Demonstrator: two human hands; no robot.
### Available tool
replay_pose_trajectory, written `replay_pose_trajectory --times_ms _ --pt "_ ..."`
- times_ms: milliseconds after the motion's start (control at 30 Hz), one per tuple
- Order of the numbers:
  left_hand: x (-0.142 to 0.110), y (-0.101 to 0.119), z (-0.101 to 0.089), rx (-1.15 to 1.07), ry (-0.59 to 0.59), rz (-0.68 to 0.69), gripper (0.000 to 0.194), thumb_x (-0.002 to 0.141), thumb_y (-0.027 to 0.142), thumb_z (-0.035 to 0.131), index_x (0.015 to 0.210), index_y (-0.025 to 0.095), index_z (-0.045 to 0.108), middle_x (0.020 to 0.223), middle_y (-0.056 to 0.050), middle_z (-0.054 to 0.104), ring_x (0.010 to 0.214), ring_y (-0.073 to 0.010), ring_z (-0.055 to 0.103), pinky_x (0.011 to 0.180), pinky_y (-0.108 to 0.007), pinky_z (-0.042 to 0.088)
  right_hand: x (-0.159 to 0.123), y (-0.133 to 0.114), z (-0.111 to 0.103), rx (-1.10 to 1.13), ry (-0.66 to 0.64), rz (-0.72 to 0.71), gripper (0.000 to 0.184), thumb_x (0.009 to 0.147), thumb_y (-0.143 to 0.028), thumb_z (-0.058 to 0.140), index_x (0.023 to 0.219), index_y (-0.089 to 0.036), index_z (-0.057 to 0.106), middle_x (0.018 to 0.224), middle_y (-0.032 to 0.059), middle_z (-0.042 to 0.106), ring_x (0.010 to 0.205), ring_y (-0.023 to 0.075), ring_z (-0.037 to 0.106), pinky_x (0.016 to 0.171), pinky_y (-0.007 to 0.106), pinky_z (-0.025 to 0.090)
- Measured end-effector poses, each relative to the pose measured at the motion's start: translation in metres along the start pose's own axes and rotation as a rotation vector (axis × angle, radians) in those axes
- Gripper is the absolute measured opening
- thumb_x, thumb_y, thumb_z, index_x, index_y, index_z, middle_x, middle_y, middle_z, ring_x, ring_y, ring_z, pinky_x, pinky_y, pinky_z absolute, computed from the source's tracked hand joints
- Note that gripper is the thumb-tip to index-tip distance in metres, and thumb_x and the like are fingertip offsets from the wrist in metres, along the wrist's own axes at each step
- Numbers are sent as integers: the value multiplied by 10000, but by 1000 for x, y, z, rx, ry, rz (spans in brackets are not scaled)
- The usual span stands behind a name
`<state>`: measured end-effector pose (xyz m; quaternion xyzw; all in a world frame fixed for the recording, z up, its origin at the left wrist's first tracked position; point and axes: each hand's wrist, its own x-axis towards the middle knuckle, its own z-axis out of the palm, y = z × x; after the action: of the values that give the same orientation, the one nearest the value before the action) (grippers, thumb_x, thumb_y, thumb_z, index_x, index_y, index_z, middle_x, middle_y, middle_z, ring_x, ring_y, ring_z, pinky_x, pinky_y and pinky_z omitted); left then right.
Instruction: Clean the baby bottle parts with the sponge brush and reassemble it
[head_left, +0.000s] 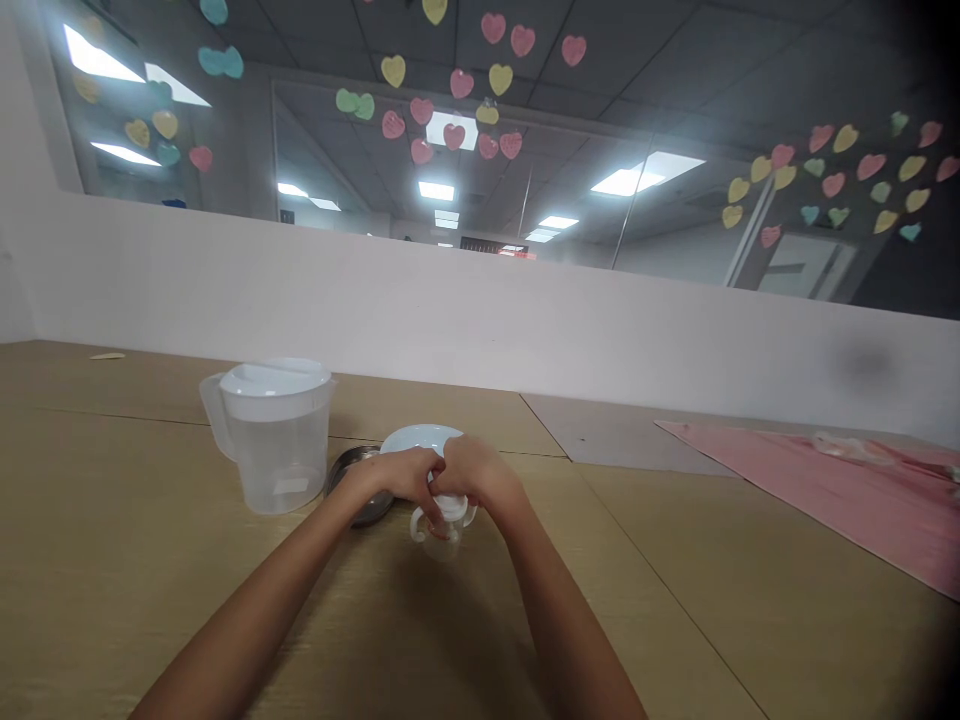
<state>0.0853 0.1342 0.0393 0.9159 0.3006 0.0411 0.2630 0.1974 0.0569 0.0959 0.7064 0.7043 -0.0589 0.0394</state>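
Wood-grain tabletop [630,620] before a white wall [375,300], clear two-handled cup [444,549] at centre, left hand [407,473] closed on its lidded top, right hand [478,468] beside it, blurred, grip indeterminable, metal bowl [340,474] and white plate [418,434] behind, lidded plastic pitcher [279,445] at left, pink cloth [847,500] at right.

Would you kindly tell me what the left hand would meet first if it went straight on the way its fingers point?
The cup, most likely: the left hand angles its fingers down onto it and seems to touch it, though depth is unclear.
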Motion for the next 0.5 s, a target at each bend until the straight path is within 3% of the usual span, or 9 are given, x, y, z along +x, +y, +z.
replay_pose_trajectory --times_ms 167,267,367,500 --pt "-5 1 -6 41 -32 -14 494 484 443 765 885 191 625 821 9 652 753 -189 596 614 -241 397 4 0 3 6 19 2 296 703 -390 664 876 -154 705 691 86 694 668 201 673 542 219 457" --pt "-13 -11 -17 20 -77 -55 628 508 431 749 1073 206 595 978 -19 656 846 -193 613 659 -230 432 5 -1 4 22 45 -6 341 714 -459 657 868 -158 700 692 77 692 645 189 669 532 215 451" --pt "-18 -31 -29 63 26 -183 774 554 447 720 1253 202 494 1157 -64 609 956 -196 603 721 -221 458 3 -2 2 26 67 -18 364 714 -487 663 868 -159 693 704 76 694 642 181 667 533 210 449" --pt "-16 -59 -32 323 172 -439 553 654 373 656 1167 181 575 1143 -112 631 999 -228 602 765 -253 458 0 -1 -2 15 45 -59 351 696 -450 696 878 -150 686 701 76 694 647 184 666 535 213 452"
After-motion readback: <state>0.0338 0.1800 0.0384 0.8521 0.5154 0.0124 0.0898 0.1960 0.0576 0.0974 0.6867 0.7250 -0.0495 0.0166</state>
